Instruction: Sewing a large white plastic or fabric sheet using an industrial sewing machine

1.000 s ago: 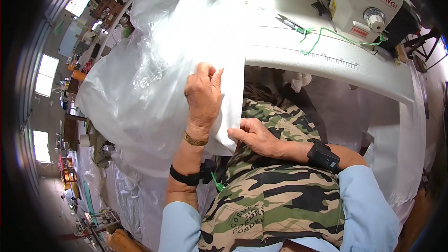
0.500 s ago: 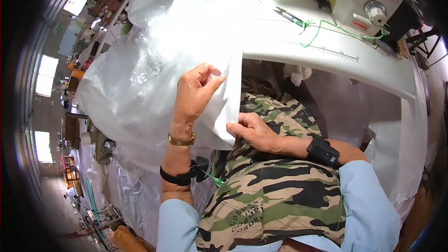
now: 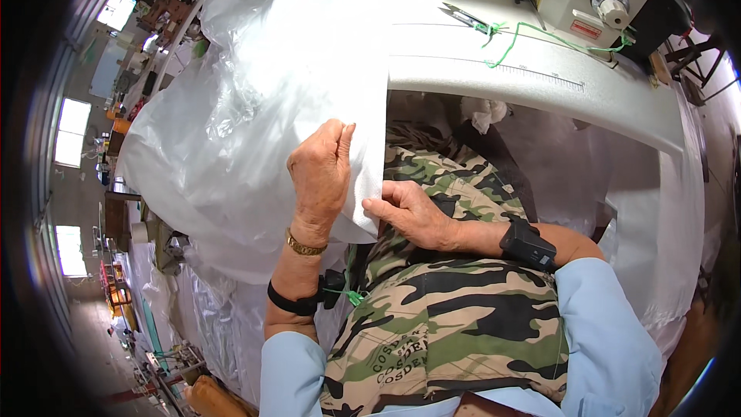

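Note:
A large white plastic-looking sheet (image 3: pixel 255 100) hangs over the table's near edge, its straight right border running down toward my lap. My right hand (image 3: pixel 413 212) pinches that border near its lower corner between thumb and fingers. Over the sheet, to the left of the border, my left hand (image 3: pixel 320 170) is closed, thumb pressed to the curled fingers. Whatever those fingers hold, if anything, is hidden behind the hand.
A white sewing machine (image 3: pixel 602 0) stands at the far right of the white table (image 3: pixel 494 69). Thread snips (image 3: pixel 465 18) tied to green cord (image 3: pixel 532 29) lie beside it. A crumpled white piece (image 3: pixel 485 113) is below the table edge. More sheeting (image 3: pixel 220 332) lies at left.
My left hand has turned and closed further, its fingertips now out of sight. The right hand keeps its pinch on the sheet's border. The whole view has shifted slightly.

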